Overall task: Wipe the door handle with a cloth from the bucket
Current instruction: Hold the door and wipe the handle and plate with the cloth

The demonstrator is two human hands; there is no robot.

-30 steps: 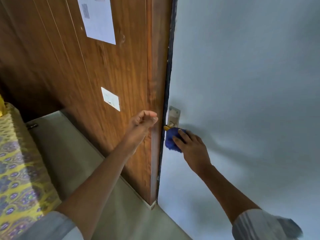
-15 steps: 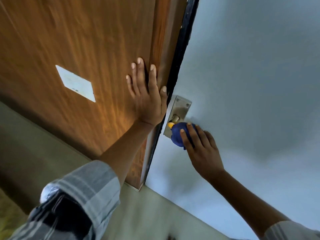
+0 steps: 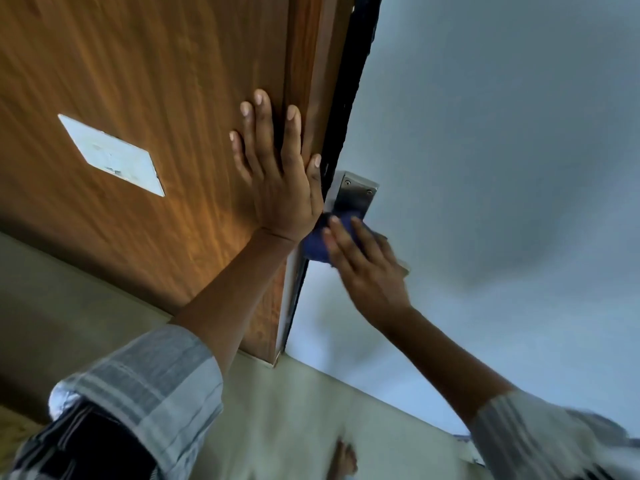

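door handle wiping under way: a blue cloth [image 3: 317,245] is pressed over the handle, which sits hidden beneath it at the lower end of a metal backplate [image 3: 355,197] on the pale door [image 3: 485,168]. the right hand [image 3: 369,271] covers the cloth with fingers [image 3: 341,237] curled loosely around it, gripping cloth and, by the look of it, the handle underneath. the left hand [image 3: 277,174] lies flat and fully open, holding nothing, palm against the wooden panel [image 3: 138,81] with its thumb right at the dark door edge [image 3: 341,116].

risks from here, as a judgement: the left thumb sits just beside the gap between panel and door, so a push on the handle that swings the door could pinch it. the right hand is motion-blurred, suggesting brisk rubbing; a loose hold could let the cloth slide off the handle and drop to the floor [image 3: 277,410], near a bare foot [image 3: 343,459] below. pressing down while wiping could also work the latch and shift the door. the handle itself cannot be seen, so how much of it is clean cannot be told, and the bucket is out of view.
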